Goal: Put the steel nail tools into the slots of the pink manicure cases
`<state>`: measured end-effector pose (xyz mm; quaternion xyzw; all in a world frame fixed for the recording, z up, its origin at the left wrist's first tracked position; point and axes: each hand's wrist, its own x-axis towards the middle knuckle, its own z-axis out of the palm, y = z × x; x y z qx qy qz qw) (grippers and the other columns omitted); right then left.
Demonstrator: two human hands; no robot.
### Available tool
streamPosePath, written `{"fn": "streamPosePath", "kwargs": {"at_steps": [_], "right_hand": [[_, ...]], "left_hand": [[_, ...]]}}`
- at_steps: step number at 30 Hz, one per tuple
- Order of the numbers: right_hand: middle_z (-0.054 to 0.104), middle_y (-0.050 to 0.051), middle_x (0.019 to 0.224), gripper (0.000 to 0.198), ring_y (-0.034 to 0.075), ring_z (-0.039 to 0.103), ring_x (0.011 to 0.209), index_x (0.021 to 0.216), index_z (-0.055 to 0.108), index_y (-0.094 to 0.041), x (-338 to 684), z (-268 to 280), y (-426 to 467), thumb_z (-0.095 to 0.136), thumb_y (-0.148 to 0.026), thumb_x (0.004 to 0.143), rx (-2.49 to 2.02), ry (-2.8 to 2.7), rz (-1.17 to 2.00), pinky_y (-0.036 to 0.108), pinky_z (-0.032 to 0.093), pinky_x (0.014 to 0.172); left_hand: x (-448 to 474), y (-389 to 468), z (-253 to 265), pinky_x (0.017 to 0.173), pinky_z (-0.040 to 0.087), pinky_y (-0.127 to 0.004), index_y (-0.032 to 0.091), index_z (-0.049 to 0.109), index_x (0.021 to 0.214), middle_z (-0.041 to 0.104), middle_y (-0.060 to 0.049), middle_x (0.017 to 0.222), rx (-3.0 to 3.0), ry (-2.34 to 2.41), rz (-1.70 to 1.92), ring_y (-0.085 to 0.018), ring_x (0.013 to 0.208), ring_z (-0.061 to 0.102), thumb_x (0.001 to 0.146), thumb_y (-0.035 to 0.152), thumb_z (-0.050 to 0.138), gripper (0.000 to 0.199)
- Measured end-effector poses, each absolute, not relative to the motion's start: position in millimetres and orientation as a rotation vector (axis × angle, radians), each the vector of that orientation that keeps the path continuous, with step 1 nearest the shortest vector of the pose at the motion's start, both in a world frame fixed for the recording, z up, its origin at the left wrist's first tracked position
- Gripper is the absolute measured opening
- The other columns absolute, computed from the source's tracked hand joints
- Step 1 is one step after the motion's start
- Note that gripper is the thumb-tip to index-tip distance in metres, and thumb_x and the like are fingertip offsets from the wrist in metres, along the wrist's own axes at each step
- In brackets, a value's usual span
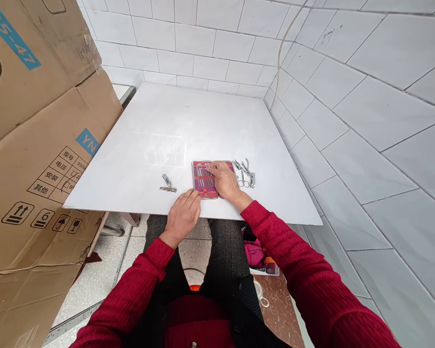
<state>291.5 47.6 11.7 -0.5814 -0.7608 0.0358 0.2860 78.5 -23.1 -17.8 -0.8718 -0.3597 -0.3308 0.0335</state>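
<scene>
1. red-lined manicure case (204, 180) lies open and flat near the front edge of the white table (166, 130), with a row of slim metal tools already sitting in the slots of its left half.
2. right hand (225, 181) rests over the case's right half, fingers curled down onto the lining; whether it pinches a tool there i cannot tell, as the fingertips are too small to read.
3. left hand (183, 217) lies at the table's front edge, touching the near left corner of the case, fingers loosely bent and gripping nothing that shows.
4. loose steel tools (244, 173), scissors among them, lie in a small heap just right of the case, outside it.
5. two nail clippers (167, 184) lie apart from the case on its left, also outside it.
6. judged from this, the case looks partly filled: one half holds tools, while the heap and the clippers remain out on the table.
7. cardboard box (39, 145) stands at the left, clear of the work.
</scene>
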Motion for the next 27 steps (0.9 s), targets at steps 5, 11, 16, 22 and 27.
{"fn": "streamPosePath", "kwargs": {"at_steps": [5, 11, 16, 22, 27], "right_hand": [[0.067, 0.008, 0.122, 0.049, 0.025, 0.055, 0.116, 0.116, 0.076, -0.021, 292.0, 13.2, 45.1, 0.042, -0.001, 0.088, -1.557, -2.059, 0.087, 0.036, 0.048, 0.095], [0.066, 0.012, 0.123, 0.045, 0.028, 0.054, 0.112, 0.118, 0.075, -0.019, 282.4, 30.7, 36.4, 0.041, -0.003, 0.092, -1.565, -2.091, -0.033, 0.04, 0.047, 0.094], [0.069, 0.011, 0.111, 0.029, 0.027, 0.057, 0.105, 0.107, 0.076, -0.02, 243.0, 58.3, 35.3, 0.05, -0.014, 0.097, -1.468, -2.242, 0.082, 0.038, 0.045, 0.089], [0.071, 0.007, 0.098, 0.016, 0.022, 0.062, 0.092, 0.09, 0.076, -0.02, 185.4, 76.7, 39.3, 0.061, -0.019, 0.094, -1.43, -2.478, 0.332, 0.031, 0.042, 0.073], [0.073, 0.009, 0.099, 0.013, 0.022, 0.065, 0.091, 0.092, 0.076, -0.019, 163.7, 82.1, 37.6, 0.064, -0.024, 0.094, -1.499, -2.672, 0.245, 0.03, 0.041, 0.072]], "left_hand": [[78.2, -22.7, -17.4, 0.11, 0.051, -0.048, 0.016, 0.062, 0.133, 0.067, -0.014, 0.136, -2.692, -1.108, -1.011, -0.028, 0.134, 0.059, 0.1, 0.016, 0.046, 0.037], [79.4, -25.5, -16.9, 0.109, 0.052, -0.047, 0.014, 0.064, 0.128, 0.069, -0.015, 0.132, -2.668, -1.118, -0.992, -0.028, 0.131, 0.061, 0.101, 0.016, 0.046, 0.033], [80.0, -27.2, -15.8, 0.108, 0.053, -0.047, 0.014, 0.064, 0.129, 0.069, -0.015, 0.132, -2.654, -1.132, -1.01, -0.027, 0.13, 0.061, 0.101, 0.016, 0.044, 0.034], [79.6, -28.6, -15.6, 0.095, 0.057, -0.043, 0.015, 0.07, 0.107, 0.073, -0.011, 0.1, -2.65, -1.137, -0.98, -0.025, 0.105, 0.069, 0.101, 0.017, 0.045, 0.026], [79.9, -28.3, -23.0, 0.085, 0.056, -0.04, 0.015, 0.07, 0.091, 0.071, -0.01, 0.085, -2.622, -1.124, -1.007, -0.024, 0.087, 0.069, 0.097, 0.014, 0.051, 0.02]]}}
